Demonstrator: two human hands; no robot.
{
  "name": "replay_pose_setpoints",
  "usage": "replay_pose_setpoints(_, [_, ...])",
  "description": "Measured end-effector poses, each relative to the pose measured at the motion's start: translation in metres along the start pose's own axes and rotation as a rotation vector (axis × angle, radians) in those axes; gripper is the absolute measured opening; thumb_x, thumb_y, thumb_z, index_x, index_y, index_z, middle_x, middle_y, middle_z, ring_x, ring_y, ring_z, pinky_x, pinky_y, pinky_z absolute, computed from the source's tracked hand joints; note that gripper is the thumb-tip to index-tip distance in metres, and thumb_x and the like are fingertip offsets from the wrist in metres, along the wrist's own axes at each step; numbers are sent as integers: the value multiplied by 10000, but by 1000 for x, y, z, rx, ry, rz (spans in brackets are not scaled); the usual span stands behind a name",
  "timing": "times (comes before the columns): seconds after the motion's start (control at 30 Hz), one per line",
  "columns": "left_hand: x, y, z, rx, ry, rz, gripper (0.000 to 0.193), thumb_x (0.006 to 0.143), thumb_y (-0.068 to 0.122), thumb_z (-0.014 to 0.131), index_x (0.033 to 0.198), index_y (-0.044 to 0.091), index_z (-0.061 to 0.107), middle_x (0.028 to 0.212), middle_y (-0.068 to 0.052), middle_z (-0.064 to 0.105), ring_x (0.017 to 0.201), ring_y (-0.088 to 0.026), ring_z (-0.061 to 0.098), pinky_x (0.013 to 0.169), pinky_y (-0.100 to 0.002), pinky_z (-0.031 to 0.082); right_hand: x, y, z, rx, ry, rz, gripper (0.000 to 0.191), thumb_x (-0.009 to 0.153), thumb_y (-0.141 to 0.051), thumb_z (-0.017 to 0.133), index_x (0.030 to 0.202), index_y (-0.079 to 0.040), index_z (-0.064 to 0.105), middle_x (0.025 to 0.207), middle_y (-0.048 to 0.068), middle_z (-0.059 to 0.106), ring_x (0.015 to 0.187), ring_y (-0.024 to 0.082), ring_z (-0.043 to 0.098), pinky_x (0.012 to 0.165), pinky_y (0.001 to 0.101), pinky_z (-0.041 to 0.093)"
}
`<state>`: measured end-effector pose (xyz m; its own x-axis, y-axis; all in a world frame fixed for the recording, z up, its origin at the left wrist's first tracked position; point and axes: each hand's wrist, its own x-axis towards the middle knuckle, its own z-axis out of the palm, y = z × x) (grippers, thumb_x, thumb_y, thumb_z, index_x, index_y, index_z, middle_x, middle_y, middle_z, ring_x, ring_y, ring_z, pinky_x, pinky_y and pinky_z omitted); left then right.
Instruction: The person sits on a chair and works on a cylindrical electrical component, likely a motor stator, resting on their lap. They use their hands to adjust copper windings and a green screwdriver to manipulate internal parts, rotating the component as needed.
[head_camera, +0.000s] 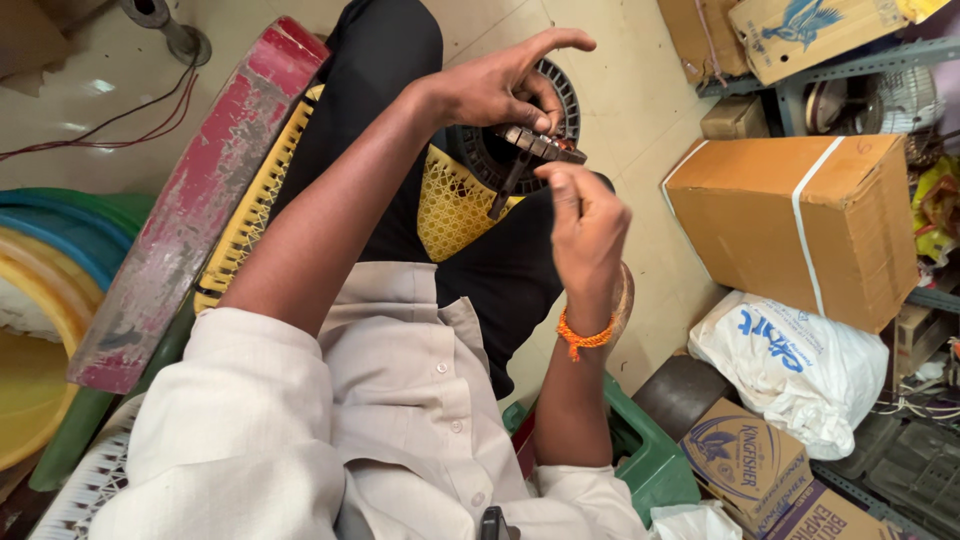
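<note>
Small dark metal part with a thin black stem (535, 148), centre of frame above the lap | left hand (500, 85) fingers closed on its top, steadying it | right hand (585, 225) fingers pinch its lower edge | round black ribbed disc (560, 95) lies behind, on yellow plastic lattice (450, 205).

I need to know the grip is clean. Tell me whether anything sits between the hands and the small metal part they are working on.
Nothing visible does. The left hand grips the small metal part directly, and the right hand fingertips touch its near edge. The black round grille lies behind it.
</note>
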<state>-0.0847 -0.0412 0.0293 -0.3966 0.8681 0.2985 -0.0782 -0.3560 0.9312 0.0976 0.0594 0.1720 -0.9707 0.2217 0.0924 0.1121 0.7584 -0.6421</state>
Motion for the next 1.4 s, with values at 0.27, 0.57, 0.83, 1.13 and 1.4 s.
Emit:
replay_pose_setpoints(0.27, [2,0,-1,155,16,-126,487,987,112,770,1395,89,505,1059,-71,793,1049,-131,735,936,-334,564,-15,9,38,-2,-41,90,202,1052,-161,590,1052,-13,727,934,139,761,855,231,773,761,327,567])
replay_pose_setpoints(0.57, [-11,33,15,403,201,-32,388,923,296,813,1227,110,659,1034,-38,772,962,-166,743,875,-343,568,-48,36,55,80,-36,203,268,1081,-219,550,1077,-15,723,951,137,765,842,221,755,764,327,556])
replay_pose_setpoints(0.83, [-41,47,52,790,252,118,550,770,295,900,1230,115,658,1080,-55,648,1016,-288,560,909,-420,442,-69,57,65,210,-109,239,364,1075,-313,541,1060,-7,739,879,131,738,820,144,664,788,313,526])
replay_pose_setpoints(1.13, [-51,33,75,870,425,152,433,782,165,861,1169,141,668,1078,-21,685,1026,-279,589,908,-418,445,-98,79,49,253,-262,365,399,1046,-349,541,1045,-15,760,650,54,491,609,95,409,562,310,380])
replay_pose_setpoints(1.4, [-44,22,78,905,454,110,399,799,195,853,1182,199,738,1071,1,715,993,-255,597,907,-396,436,-100,90,58,365,-187,91,362,1057,-312,594,1046,15,749,835,15,729,794,53,637,716,267,517])
